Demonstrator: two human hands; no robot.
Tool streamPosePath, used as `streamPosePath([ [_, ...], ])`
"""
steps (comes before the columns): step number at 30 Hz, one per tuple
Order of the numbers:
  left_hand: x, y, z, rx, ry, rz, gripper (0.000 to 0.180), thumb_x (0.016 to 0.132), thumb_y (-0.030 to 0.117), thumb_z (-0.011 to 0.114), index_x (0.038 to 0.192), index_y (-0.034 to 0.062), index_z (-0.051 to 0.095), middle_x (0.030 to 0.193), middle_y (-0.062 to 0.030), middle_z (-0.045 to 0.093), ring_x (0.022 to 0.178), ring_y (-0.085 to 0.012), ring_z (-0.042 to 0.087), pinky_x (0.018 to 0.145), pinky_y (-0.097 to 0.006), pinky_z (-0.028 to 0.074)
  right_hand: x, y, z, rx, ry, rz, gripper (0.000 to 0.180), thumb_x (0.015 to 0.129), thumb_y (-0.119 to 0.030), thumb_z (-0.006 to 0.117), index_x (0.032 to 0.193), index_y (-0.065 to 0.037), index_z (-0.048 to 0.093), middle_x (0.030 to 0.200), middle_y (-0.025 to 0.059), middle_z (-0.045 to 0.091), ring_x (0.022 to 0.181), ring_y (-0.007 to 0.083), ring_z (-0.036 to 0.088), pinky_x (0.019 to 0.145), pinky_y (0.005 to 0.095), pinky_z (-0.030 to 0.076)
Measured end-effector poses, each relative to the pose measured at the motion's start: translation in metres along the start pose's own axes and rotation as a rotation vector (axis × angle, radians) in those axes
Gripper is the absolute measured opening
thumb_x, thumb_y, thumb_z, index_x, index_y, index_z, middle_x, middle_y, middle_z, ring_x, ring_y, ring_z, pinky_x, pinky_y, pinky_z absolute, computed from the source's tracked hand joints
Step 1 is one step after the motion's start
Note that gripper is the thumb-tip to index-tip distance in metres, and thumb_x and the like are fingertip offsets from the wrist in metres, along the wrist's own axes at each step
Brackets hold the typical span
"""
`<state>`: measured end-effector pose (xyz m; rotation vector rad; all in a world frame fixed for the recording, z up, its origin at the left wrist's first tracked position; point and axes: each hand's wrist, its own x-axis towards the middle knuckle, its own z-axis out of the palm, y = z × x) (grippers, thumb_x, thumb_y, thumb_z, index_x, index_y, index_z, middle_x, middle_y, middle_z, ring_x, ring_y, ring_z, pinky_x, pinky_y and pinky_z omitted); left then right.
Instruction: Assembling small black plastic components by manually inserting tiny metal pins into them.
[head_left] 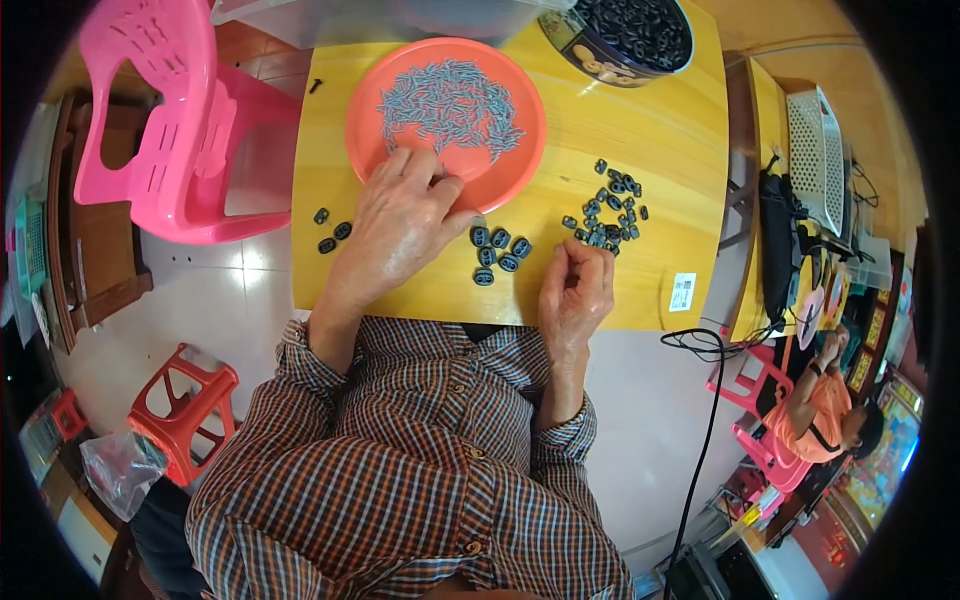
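Observation:
My left hand (408, 215) reaches over the near rim of a round red plate (360, 130). Its fingers are curled, and their tips are hidden below the knuckles. Small grey-blue screws (445, 100) are spread over the plate's far part. My right hand (577, 283) is closed in a pinch just above the table's near edge; what it holds, if anything, is hidden. Directly beyond those fingers lies a loose pile of small black parts (612, 205). Between my hands sits a group of black oval parts (486, 256) with two holes each.
More black parts (327, 245) lie left of my left wrist. Black pieces fill a round tin (600, 60) at the back, beside a clear plastic bin (380, 25). A pink chair (190, 130) stands left of the yellow table (640, 120). A black cable (708, 430) hangs at right.

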<state>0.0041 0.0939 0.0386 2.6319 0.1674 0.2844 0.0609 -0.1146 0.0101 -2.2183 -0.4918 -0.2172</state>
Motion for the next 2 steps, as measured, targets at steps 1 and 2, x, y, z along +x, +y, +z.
streamPosePath([
  [1, 0.0006, 0.0000, 0.0011, -0.010, -0.010, 0.003, 0.032, 0.071, 0.025, 0.071, 0.089, -0.0009, 0.065, 0.090, -0.0108, 0.051, 0.091, -0.0274, 0.051, 0.081, -0.038, 0.043, -0.0001, 0.0001, -0.0007, -0.002, -0.006, 0.000, 0.009, 0.080, 0.005, 0.062, 0.088, 0.002, 0.060, 0.081, 0.0103, 0.058, 0.063, 0.0193, 0.057, 0.055, 0.0277, 0.048],
  [2, 0.0011, 0.0009, 0.0005, -0.034, -0.011, 0.012, 0.030, 0.072, 0.023, 0.071, 0.088, -0.0007, 0.065, 0.090, -0.0106, 0.051, 0.092, -0.0273, 0.051, 0.081, -0.038, 0.043, -0.0009, -0.0003, -0.0010, -0.001, -0.015, -0.002, 0.009, 0.081, 0.005, 0.062, 0.088, 0.001, 0.060, 0.082, 0.0106, 0.059, 0.065, 0.0210, 0.057, 0.057, 0.0287, 0.048],
])
